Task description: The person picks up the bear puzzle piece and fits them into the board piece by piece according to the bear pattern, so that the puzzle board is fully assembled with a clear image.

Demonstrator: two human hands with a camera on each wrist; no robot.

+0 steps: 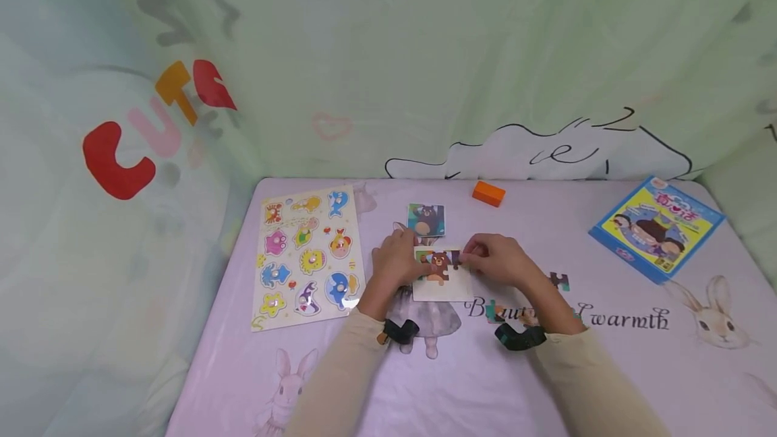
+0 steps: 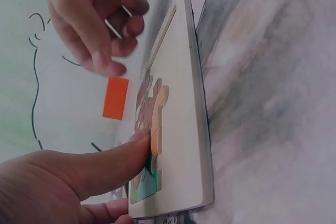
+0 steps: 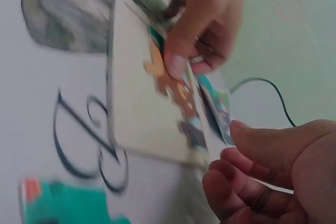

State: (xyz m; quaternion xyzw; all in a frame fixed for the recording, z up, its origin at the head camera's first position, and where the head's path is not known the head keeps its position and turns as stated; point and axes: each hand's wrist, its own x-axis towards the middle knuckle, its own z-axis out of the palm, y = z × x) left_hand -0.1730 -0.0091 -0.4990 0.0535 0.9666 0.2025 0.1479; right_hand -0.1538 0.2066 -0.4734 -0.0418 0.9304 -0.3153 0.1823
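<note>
The left grip (image 1: 396, 260) pinches the puzzle board (image 1: 443, 290), thumb on its joined bear pieces (image 1: 438, 267); the right grip (image 1: 499, 258) is released, fingers loosely curled beside the board's upper right corner. The board lies on the bench (image 1: 461, 383), just nearer than a bear card (image 1: 427, 220). Farther out are an orange block (image 1: 488, 193), a knobbed animal board (image 1: 290, 315) at left and a blue box (image 1: 657, 229) at right.
</note>
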